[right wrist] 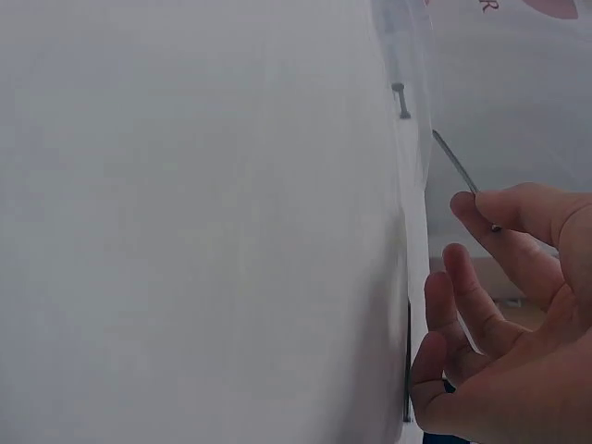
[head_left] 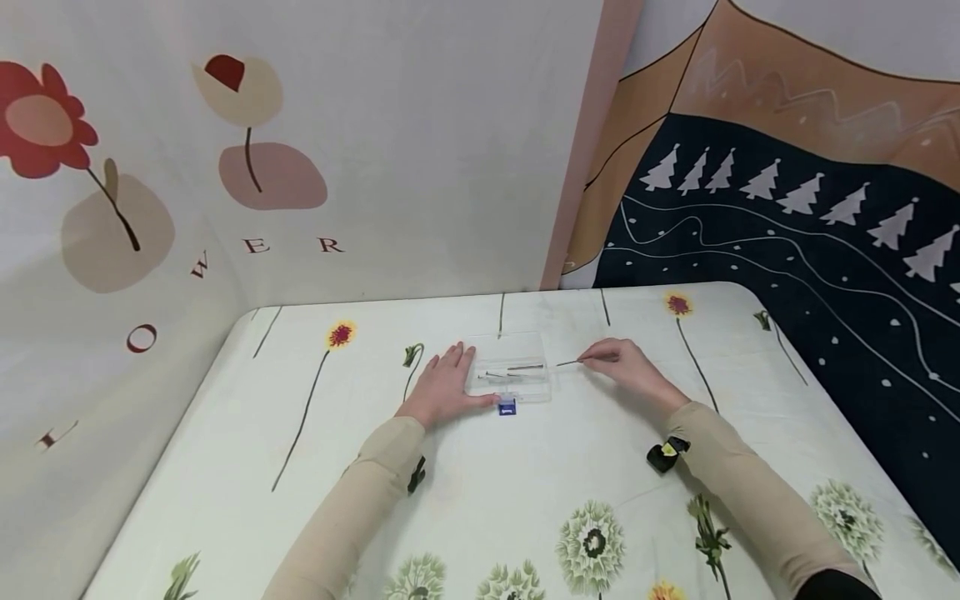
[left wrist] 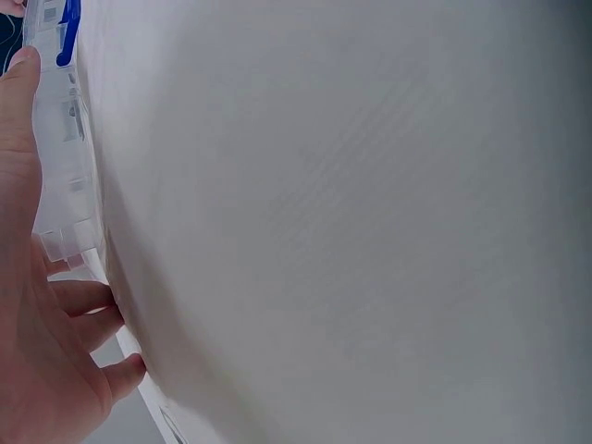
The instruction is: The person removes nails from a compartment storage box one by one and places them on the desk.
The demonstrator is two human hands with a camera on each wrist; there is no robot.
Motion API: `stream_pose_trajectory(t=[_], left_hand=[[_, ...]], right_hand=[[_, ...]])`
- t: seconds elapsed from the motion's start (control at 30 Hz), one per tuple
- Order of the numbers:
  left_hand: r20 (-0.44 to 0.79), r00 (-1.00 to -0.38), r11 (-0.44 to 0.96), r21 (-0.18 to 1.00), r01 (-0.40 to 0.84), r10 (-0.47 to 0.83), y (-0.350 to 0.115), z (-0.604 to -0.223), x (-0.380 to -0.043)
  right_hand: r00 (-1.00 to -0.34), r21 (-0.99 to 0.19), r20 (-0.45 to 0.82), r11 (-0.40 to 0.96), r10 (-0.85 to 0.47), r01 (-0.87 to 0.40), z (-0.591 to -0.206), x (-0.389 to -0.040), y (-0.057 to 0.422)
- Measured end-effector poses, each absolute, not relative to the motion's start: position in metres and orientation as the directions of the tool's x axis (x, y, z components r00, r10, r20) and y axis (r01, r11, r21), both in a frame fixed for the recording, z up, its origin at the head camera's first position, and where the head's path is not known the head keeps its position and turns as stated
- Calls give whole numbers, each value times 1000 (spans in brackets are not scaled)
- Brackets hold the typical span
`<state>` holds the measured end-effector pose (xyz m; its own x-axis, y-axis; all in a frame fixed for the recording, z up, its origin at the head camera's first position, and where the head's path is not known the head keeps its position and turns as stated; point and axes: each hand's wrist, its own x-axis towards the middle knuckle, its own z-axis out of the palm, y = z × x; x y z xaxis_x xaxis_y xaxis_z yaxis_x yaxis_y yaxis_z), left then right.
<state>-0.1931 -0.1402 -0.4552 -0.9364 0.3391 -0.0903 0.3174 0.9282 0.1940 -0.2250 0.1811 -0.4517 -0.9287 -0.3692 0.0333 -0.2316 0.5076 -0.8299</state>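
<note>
A clear plastic case [head_left: 546,387] lies on the table with several thin metal nails [head_left: 525,367] inside it. On its front side is a blue latch [head_left: 507,407], also visible at the top of the left wrist view. My left hand [head_left: 444,387] rests against the case's left side, fingers spread and thumb reaching along the front edge towards the latch. Just right of the case, my right hand [head_left: 626,367] pinches a nail [right wrist: 455,162] between thumb and index finger. The nail's point is towards the case, and its head shows beneath the fingertips. The other right fingers are loosely bent.
A white cloth [head_left: 480,492] printed with flowers covers the table. Behind it hangs a pale curtain [head_left: 435,167] with printed flowers and letters. A dark and orange curtain [head_left: 750,225] with white trees stands along the right side.
</note>
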Motion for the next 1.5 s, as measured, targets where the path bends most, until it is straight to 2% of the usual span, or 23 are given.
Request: stream_pose_trajectory(t=[0.9,1.5], left_hand=[[-77,-937,926,200,320,340,-142,-456,-196],[-86,-939,932,183,314,333,-140,-457,-193]], right_hand=[[-972,-765,-39,633,-232,-120,-442,-241,232],[-973,-769,-83,635,-215,-75,-446,-238,253]])
